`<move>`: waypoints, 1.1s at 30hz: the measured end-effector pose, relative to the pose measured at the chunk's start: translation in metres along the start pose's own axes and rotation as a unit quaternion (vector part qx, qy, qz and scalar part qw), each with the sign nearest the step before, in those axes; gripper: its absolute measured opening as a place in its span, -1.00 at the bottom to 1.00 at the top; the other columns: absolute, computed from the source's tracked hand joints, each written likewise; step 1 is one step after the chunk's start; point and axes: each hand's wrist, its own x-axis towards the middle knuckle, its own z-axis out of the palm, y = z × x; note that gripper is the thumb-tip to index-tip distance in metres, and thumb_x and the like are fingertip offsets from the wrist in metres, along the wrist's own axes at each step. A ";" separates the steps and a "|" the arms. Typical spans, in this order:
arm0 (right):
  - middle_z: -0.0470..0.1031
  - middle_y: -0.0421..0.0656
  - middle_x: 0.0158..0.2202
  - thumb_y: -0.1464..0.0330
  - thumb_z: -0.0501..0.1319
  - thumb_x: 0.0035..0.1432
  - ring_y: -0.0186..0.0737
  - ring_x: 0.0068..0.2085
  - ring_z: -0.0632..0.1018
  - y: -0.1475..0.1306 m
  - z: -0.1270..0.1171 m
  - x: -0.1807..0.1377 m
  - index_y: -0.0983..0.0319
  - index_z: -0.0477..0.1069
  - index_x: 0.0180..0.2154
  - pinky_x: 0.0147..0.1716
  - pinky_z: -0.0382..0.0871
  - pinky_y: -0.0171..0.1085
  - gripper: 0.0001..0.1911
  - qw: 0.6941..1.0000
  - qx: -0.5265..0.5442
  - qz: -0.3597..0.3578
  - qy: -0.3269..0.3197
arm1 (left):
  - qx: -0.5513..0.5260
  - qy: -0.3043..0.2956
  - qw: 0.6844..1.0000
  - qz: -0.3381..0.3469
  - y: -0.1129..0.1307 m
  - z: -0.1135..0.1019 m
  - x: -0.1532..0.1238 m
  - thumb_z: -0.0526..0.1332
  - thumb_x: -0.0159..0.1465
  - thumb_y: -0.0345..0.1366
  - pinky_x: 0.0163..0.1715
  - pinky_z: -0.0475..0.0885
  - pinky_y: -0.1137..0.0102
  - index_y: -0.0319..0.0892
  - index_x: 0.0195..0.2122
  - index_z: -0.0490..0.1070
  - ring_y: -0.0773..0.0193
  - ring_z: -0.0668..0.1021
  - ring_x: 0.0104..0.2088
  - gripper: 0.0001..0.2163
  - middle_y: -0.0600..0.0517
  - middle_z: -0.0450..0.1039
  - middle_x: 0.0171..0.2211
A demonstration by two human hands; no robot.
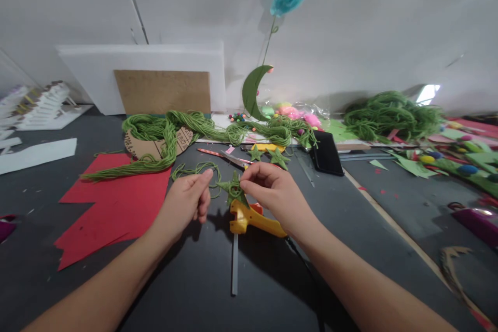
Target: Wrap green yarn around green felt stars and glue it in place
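A small star wrapped in green yarn (234, 190) is held above the dark table (194, 280). My right hand (272, 193) pinches the star at its right side. My left hand (189, 199) is closed on the green yarn strand that runs from the star's left point. Just below the star lies a yellow glue gun (254, 220) with a glue stick (235, 264) sticking out toward me. Two finished green stars (268, 155) lie farther back beside scissors (225, 155).
Red paper sheets (112, 207) lie at the left, with long green yarn bundles (171, 132) over a cardboard shape. A black phone (327, 152), a green crescent with a blue flower (254, 88), more yarn (389, 114) and coloured pompoms (447, 158) fill the back and right.
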 end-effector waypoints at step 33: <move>0.34 -0.22 -0.45 0.42 -0.02 0.09 -0.33 -0.36 0.36 -0.005 0.000 -0.002 0.23 0.30 -0.49 -0.32 0.19 -0.32 -0.81 0.996 -0.078 -0.053 0.006 | -0.050 -0.072 0.996 -0.031 0.011 0.004 -0.008 0.18 -0.02 -0.42 -0.64 0.36 0.49 -0.19 -0.52 0.30 0.37 0.47 -0.65 -0.95 0.16 0.34 -0.66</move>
